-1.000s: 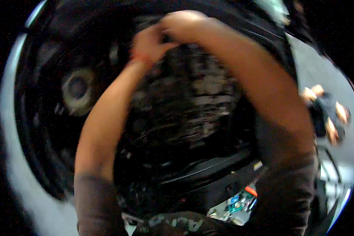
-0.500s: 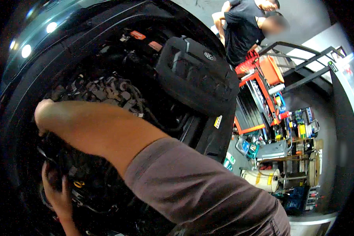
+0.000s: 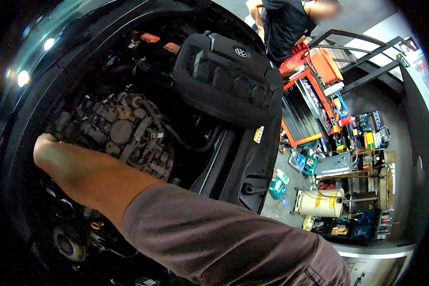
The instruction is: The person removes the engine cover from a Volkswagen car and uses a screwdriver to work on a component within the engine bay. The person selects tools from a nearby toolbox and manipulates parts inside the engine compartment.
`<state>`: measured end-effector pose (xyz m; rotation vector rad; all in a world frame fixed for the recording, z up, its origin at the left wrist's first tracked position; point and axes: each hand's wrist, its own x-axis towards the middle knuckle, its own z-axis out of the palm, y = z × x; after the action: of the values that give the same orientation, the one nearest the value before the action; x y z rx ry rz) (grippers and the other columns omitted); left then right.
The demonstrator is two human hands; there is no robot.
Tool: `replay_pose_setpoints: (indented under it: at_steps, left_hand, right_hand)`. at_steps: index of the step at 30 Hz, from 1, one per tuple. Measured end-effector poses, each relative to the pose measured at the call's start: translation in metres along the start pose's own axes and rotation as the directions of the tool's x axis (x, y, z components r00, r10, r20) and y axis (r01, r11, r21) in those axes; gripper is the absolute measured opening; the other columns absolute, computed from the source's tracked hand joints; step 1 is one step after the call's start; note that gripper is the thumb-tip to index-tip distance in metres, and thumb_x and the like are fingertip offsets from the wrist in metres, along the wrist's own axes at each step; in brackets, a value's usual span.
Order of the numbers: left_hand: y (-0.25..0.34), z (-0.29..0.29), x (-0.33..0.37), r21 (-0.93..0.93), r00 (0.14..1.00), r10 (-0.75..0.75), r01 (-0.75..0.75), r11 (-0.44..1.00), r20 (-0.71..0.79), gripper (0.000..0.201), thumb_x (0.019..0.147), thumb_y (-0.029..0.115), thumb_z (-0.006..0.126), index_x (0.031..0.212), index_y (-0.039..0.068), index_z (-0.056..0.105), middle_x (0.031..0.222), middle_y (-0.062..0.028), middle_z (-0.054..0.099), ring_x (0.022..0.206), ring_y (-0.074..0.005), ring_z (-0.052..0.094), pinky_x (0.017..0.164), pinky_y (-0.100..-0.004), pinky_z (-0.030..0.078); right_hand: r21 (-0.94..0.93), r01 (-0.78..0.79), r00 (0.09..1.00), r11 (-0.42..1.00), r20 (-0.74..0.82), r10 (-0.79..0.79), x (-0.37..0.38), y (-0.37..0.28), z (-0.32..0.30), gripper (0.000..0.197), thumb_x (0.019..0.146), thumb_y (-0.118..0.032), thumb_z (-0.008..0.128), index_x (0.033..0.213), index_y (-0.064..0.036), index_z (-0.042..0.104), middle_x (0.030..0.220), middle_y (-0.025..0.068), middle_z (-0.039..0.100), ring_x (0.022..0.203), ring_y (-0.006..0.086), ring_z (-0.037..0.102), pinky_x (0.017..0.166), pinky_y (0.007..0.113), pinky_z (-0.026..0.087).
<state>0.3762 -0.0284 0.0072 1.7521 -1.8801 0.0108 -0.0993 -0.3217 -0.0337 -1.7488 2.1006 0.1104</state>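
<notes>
My right arm, in a grey-brown sleeve, stretches from the lower right across an open car engine bay. At its far end my right hand [image 3: 45, 144] reaches down beside the bay's left edge. Its fingers are hidden behind the back of the hand, so I cannot see what they touch. Nearest to it is a grimy transmission unit [image 3: 121, 129] with a round cap and several wires and hoses. Under the forearm are a yellow loop-shaped dipstick handle [image 3: 97, 225] and a round dark part [image 3: 67, 244]. My left hand is not in view.
A black engine cover [image 3: 226, 76] lies across the top of the bay. Beyond the car stand a red tool cart [image 3: 302, 112], a cream cylindrical tank [image 3: 319, 202] and a green bottle [image 3: 277, 188]. A co-worker in a black shirt [image 3: 286, 28] stands at the top.
My left hand, at the lower left before, has gone from view. The right hand has shifted slightly down and left, and the view has turned a little.
</notes>
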Motion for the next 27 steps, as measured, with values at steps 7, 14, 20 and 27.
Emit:
replay_pose_setpoints:
  at_steps: [7,14,20,27]
  left_hand:
    - [-0.182,-0.002,0.010,0.145,0.944,-0.140,0.100,0.984,0.299,0.045,0.095,0.027,0.066,0.125,-0.005,0.058,0.122,-0.0228,0.063,0.109,-0.0345,0.063,0.091,-0.0444,0.052]
    - [-0.103,0.023,0.040,-0.025,0.884,-0.344,0.370,0.929,0.315,0.054,0.102,0.039,0.051,0.131,-0.006,0.055,0.123,-0.0166,0.065,0.114,-0.0266,0.060,0.099,-0.0354,0.044]
    - [-0.136,0.036,0.049,0.142,0.890,-0.395,0.370,0.918,0.228,0.049,0.100,0.045,0.052,0.110,-0.002,0.063,0.102,-0.0236,0.068,0.095,-0.0394,0.066,0.082,-0.0416,0.049]
    - [-0.131,0.035,0.038,0.152,0.943,-0.309,0.291,0.945,0.120,0.047,0.099,0.045,0.055,0.105,-0.001,0.062,0.094,-0.0249,0.068,0.089,-0.0430,0.065,0.075,-0.0441,0.049]
  right_hand:
    - [0.006,0.193,0.980,0.981,0.052,-0.193,-0.058,0.010,-0.006,0.039,0.085,-0.040,0.068,0.118,-0.0190,0.072,0.119,0.0060,0.069,0.108,0.0239,0.066,0.090,0.043,0.052]
    - [-0.176,0.099,0.995,0.979,0.007,-0.099,-0.046,0.059,0.003,0.044,0.091,-0.046,0.060,0.113,-0.0103,0.072,0.108,0.0124,0.072,0.086,0.0278,0.071,0.082,0.043,0.056]
    - [-0.386,0.284,0.954,0.878,0.016,-0.301,-0.035,0.068,-0.014,0.061,0.084,-0.056,0.069,0.074,0.0041,0.071,0.069,0.0167,0.067,0.066,0.0307,0.067,0.069,0.043,0.053]
    - [-0.243,0.426,0.904,0.871,0.130,-0.406,-0.042,0.075,-0.024,0.034,0.077,-0.030,0.080,0.081,0.0031,0.072,0.076,0.0133,0.070,0.073,0.0276,0.068,0.068,0.041,0.053]
